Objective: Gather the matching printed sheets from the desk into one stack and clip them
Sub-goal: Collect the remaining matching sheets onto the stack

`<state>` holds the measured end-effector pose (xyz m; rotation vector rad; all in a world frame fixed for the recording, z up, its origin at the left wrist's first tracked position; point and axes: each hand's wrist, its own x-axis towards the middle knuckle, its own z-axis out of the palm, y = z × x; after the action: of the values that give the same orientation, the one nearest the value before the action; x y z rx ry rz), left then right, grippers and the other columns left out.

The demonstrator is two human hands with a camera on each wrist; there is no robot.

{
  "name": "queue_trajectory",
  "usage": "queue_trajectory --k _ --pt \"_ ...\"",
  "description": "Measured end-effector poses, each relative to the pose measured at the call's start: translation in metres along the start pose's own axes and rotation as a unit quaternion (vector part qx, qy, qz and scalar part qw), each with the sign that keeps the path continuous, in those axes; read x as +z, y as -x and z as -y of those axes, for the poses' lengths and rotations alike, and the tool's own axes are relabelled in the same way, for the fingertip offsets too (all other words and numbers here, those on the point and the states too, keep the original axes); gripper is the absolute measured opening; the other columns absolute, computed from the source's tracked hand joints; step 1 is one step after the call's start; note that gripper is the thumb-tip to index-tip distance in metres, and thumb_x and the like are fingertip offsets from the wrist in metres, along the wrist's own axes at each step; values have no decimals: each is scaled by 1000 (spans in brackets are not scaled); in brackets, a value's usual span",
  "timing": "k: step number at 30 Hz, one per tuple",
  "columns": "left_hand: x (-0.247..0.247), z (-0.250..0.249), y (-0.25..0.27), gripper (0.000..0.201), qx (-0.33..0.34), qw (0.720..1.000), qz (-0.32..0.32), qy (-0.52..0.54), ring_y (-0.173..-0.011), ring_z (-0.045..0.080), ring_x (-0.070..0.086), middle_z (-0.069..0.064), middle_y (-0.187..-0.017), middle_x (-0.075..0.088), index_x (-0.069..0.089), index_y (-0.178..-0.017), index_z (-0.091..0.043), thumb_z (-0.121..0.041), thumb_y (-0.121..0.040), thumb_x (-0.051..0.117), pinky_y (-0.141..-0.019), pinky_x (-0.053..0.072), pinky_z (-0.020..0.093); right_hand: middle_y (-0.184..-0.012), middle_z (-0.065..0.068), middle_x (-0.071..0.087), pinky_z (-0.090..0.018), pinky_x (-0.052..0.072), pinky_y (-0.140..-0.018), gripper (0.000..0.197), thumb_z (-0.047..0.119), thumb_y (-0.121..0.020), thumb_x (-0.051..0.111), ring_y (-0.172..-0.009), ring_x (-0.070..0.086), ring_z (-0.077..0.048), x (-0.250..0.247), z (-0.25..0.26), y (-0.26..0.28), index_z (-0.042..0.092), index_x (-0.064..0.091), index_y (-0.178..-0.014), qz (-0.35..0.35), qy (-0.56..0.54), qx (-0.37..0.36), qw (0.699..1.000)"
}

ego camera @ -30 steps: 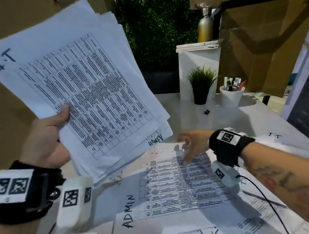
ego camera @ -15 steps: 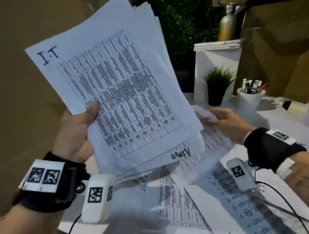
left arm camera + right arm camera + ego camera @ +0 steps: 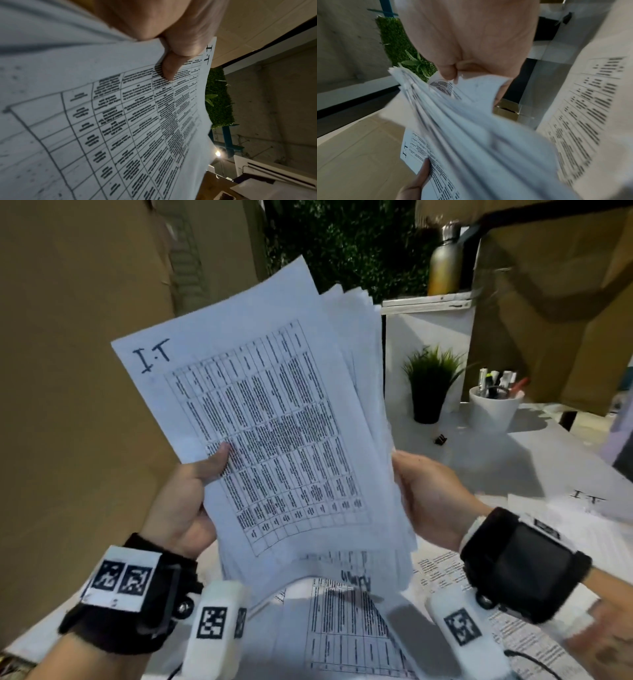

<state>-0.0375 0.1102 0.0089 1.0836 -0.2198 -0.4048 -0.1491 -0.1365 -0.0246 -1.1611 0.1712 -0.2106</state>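
Observation:
I hold a fanned stack of printed table sheets (image 3: 274, 422) upright above the desk; its top sheet is hand-marked "I.T". My left hand (image 3: 191, 494) grips the stack's left edge, thumb (image 3: 169, 67) pressed on the print. My right hand (image 3: 424, 491) holds the right edge, pinching the back sheets (image 3: 471, 86) between thumb and fingers. More printed sheets (image 3: 346, 631) lie flat on the desk below, one marked "I.T" (image 3: 587, 499) at the right. A small black binder clip (image 3: 441, 439) lies on the desk near the plant.
A potted green plant (image 3: 430, 385) and a white cup of pens (image 3: 493, 405) stand at the back of the white desk (image 3: 534, 460). A metal bottle (image 3: 445, 261) sits on a white box behind. Brown cardboard walls the left and right sides.
My right hand lifted a sheet off the desk and brought it to the back of the stack, then took hold of the right edge. The stack has turned more upright.

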Motion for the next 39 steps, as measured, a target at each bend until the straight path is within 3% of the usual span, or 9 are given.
queue_trajectory --k 4,10,15,21,23,26,30,35,39 --pt "-4 1 5 37 -15 1000 -6 -15 -98 33 76 18 -120 75 61 -135 -4 -19 -104 49 -65 65 46 -116 -17 73 -51 53 -96 41 37 -101 48 -108 69 -34 -7 -7 3 8 71 -119 -27 -3 50 998" --pt "-12 3 -3 24 -14 996 -67 -56 -112 29 71 10 -121 76 70 -119 -7 -14 -100 56 -75 65 46 -113 -13 74 -51 53 -96 23 14 -95 61 -104 71 -33 2 6 4 9 68 -116 -52 131 -63 988" --pt "-14 3 -3 37 -2 997 -65 -28 -109 30 73 14 -125 74 65 -129 -3 -11 -93 62 -68 65 45 -122 -12 70 -56 48 -100 78 77 -71 56 -115 65 -36 17 29 2 20 67 -122 -34 121 -70 990" --pt "-5 -2 14 50 165 984 -3 -70 -103 27 76 11 -118 77 62 -135 -4 -12 -85 67 -77 64 45 -109 -11 76 -49 54 -96 32 12 -75 78 -103 72 -28 33 28 2 12 70 -106 -8 143 -163 976" --pt "-10 -3 18 47 205 972 30 -109 -108 26 74 9 -121 76 65 -126 -7 -20 -82 75 -84 63 45 -111 -14 74 -50 52 -99 34 14 -72 76 -106 70 -31 33 29 3 10 69 -104 20 111 -176 978" --pt "-26 -3 16 88 181 967 48 -170 -93 14 78 0 -102 81 68 -102 -2 -55 -39 99 -77 63 26 -116 -12 72 -49 50 -101 41 21 -70 75 -110 68 -27 26 28 5 11 69 -109 60 121 -151 979" --pt "-31 6 19 123 143 972 57 -177 -93 1 76 -11 -100 82 65 -121 0 -62 -20 99 -72 59 13 -118 -10 72 -40 52 -100 50 24 -67 78 -108 69 -20 25 23 7 11 68 -114 78 173 -145 971" --pt "-34 13 14 74 155 969 79 -174 -86 0 77 -12 -89 82 83 -78 -14 -63 -24 98 -70 59 14 -110 -7 75 -31 53 -96 32 19 -75 73 -105 71 -19 46 28 5 8 70 -105 52 175 -213 960" --pt "-39 6 10 33 200 953 54 -221 -59 3 70 -12 -56 70 68 -56 -14 -41 -69 80 -65 55 14 -116 -14 72 -45 51 -102 30 21 -79 71 -111 68 -28 52 35 4 9 68 -107 55 152 -202 966"
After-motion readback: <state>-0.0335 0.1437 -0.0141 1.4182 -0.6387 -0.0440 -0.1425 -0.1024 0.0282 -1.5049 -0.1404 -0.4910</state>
